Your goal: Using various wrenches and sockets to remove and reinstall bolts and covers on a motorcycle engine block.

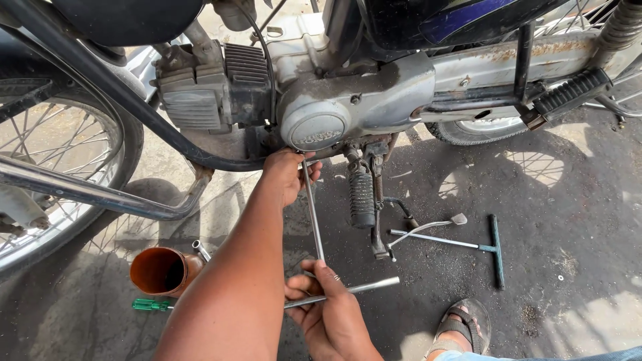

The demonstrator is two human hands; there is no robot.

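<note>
Underneath the engine, a T-shaped wrench (314, 220) stood nearly upright, its long shaft running from the crossbar near the ground up to the underside of the engine case (348, 110). The shaft's long axis leaned slightly, its top a little left of its bottom. The left hand (286, 175) was at the upper end, fingers curled around the shaft just below the case, apparently steadying the socket end against something hidden there. The right hand (331, 314) was at the lower end, clenched on the crossbar where it met the shaft; the crossbar lay almost level, its free end reaching out to the right. So the wrench ran between the two hands, one high and far, one low and near the body.

Left of the arm, an orange funnel (160, 271) lay on the ground with a green-handled screwdriver (152, 305) just beside it. To the right a second T-wrench (468, 244) lay flat, well apart, near a sandalled foot (461, 327).
</note>
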